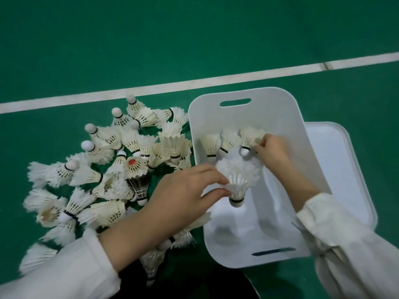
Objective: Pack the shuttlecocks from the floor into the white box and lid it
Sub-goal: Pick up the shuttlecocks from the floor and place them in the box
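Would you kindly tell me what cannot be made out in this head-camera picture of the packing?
Head view only:
Count of the floor pile: shuttlecocks overlap, and the left sleeve covers some.
Lid: its left part lies hidden behind the white box.
Right hand: its fingertips vanish among feathers, so its grip is unclear.
Shuttlecock pinched by the left hand: feathers blurred.

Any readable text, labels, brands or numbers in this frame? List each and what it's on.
None readable.
white box and lid: plain, no label shows.
shuttlecocks: black bands only; any print is too blurred to read.
red patch on one cork: no characters legible.
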Tool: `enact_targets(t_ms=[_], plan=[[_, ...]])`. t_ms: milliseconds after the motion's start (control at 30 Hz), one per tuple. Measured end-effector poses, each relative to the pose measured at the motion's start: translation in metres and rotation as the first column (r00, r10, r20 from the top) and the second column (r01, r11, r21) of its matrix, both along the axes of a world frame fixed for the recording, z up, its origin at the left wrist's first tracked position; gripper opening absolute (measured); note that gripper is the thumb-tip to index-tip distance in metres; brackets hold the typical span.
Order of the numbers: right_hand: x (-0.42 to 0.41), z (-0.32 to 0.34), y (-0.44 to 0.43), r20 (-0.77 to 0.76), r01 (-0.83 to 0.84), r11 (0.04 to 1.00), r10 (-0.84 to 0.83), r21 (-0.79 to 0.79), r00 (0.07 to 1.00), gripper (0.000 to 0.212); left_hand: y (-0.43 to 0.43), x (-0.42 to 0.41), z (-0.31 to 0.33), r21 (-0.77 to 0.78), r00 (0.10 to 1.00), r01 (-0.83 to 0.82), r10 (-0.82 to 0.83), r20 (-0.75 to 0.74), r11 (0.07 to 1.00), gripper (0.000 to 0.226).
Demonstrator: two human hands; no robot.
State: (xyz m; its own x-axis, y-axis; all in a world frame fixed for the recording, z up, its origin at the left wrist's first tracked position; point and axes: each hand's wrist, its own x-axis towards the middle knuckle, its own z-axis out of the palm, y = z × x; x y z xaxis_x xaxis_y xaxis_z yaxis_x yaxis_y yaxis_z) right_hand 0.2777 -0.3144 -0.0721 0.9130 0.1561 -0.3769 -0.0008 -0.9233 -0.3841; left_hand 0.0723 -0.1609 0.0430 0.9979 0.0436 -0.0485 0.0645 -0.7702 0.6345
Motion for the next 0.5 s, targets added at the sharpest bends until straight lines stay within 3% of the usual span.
enact_targets(t_ms=[67, 167, 267, 400, 500], plan=[[-0.001, -0.001, -0.002, -0.022, 0.081, 0.986, -0.079, 0.145, 0.997, 0.012, 0.004, 0.002, -0.002, -0.020, 0.999, -0.015, 0.014, -0.034, 1.000, 0.041], [0.001, -0.003, -0.002, -0.036, 0.119, 0.968, -0.113, 0.222, 0.993, 0.012, 0.004, 0.005, -0.003, -0.047, 0.998, -0.028, 0.025, -0.058, 0.999, 0.033], [0.002, -0.002, -0.001, -0.056, 0.092, 0.973, -0.082, 0.214, 0.995, 0.010, 0.001, 0.006, -0.004, -0.059, 0.998, -0.029, 0.025, -0.064, 0.998, 0.030], [-0.012, 0.014, -0.005, -0.006, -0.079, 0.987, 0.080, 0.138, 0.997, 0.039, 0.001, 0.006, -0.004, -0.072, 0.997, -0.038, 0.033, -0.068, 0.997, 0.029], [-0.030, 0.036, -0.016, 0.090, -0.153, 0.981, 0.143, 0.115, 0.986, 0.043, 0.001, 0.006, -0.005, -0.056, 0.997, -0.046, 0.042, -0.069, 0.997, 0.034]])
